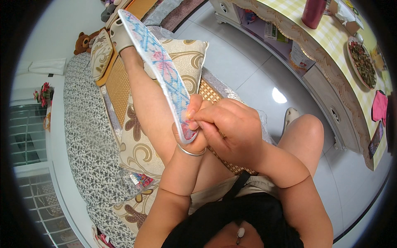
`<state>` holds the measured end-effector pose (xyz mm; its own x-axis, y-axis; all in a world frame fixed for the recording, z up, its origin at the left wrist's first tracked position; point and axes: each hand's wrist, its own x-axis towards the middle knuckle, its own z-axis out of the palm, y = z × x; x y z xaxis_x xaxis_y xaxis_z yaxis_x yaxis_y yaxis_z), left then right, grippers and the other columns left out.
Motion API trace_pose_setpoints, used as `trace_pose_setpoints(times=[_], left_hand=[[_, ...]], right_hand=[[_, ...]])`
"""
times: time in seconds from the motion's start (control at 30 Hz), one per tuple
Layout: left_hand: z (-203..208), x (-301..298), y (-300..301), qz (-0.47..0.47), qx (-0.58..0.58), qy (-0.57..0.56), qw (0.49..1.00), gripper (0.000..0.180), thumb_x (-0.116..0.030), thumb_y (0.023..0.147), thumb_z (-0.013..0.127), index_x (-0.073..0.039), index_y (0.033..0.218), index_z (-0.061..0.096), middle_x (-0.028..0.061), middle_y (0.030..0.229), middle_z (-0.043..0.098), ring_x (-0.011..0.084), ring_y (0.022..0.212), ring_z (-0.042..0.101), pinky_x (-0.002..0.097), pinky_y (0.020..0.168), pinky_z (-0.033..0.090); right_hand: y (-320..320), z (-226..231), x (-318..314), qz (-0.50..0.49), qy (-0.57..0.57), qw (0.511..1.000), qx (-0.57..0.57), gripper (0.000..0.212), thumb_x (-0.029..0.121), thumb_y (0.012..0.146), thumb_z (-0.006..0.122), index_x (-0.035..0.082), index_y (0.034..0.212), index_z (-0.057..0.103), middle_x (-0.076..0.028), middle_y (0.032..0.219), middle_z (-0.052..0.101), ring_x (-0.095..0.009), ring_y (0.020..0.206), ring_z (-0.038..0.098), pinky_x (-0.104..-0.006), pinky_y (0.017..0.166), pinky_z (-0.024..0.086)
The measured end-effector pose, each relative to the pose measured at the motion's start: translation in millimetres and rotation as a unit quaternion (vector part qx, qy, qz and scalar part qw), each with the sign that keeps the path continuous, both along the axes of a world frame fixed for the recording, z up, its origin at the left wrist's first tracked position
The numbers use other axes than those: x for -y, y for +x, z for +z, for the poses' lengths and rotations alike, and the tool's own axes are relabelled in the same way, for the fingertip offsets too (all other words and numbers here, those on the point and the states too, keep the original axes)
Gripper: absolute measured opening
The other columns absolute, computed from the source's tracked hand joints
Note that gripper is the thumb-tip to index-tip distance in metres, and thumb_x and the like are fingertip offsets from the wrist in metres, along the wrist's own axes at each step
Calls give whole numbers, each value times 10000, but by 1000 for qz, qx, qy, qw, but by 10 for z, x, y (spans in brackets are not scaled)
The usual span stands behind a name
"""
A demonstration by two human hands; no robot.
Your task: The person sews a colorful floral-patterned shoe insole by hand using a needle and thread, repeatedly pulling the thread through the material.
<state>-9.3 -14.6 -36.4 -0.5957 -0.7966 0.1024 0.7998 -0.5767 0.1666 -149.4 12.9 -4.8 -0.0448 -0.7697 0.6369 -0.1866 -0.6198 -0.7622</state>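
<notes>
A long insole [159, 62] with a white rim and a blue and pink stitched pattern stands tilted in front of me, its far end up and to the left. My left hand [199, 143] is closed around its near end, with a silver bangle at the wrist. Close against the insole's patterned face, my right hand [233, 126] is closed in a pinch, thumb against forefinger, by the left fingertips. Whatever lies in that pinch is too small to make out.
Around my bare legs are a patterned cushion [188, 51], a sofa with a floral cover [82, 120] and a small plastic packet [142, 179]. To the right, a table with a checked cloth [331, 39] holds a red bottle [313, 14], a plate of food [359, 58] and a phone [375, 138].
</notes>
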Motion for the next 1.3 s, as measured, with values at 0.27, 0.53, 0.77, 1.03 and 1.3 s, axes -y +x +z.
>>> trace_pose_setpoints(times=[0.27,0.53,0.77,1.03,1.3], left_hand=[[175,-45,54,160,199,-120,959,242,-157,922,590,21,1075,530,100,880,615,155,782,592,263,722,498],[232,-108,8,351,433,-154,816,229,-68,936,555,47,1133,549,98,1036,640,123,890,621,263,803,504],[238,-130,-64,389,534,-212,720,141,-55,939,558,31,1050,566,61,963,643,66,813,582,218,726,482],[273,-58,24,445,549,-231,669,106,-55,948,544,30,1007,563,32,891,630,35,740,539,192,666,450],[237,-118,-27,437,550,-235,671,135,-54,945,535,36,1041,565,50,939,637,56,789,559,210,709,465]], right_hand=[[-27,-89,126,144,256,932,212,68,-5,824,607,-13,889,625,-77,796,648,-150,709,629,-276,627,498],[22,-187,233,-40,105,985,130,156,20,780,655,20,935,658,-110,999,630,-216,895,586,-298,766,470],[-64,-128,211,-41,-80,996,-4,205,12,721,683,55,919,651,-124,1043,637,-325,990,558,-416,886,433],[-674,233,-34,97,-83,881,456,122,85,956,498,12,1052,517,-102,821,566,-155,609,502,-286,537,517],[-97,-41,93,-83,-1,995,-57,160,-4,733,662,39,882,623,-106,744,583,-261,654,574,-332,558,467]])
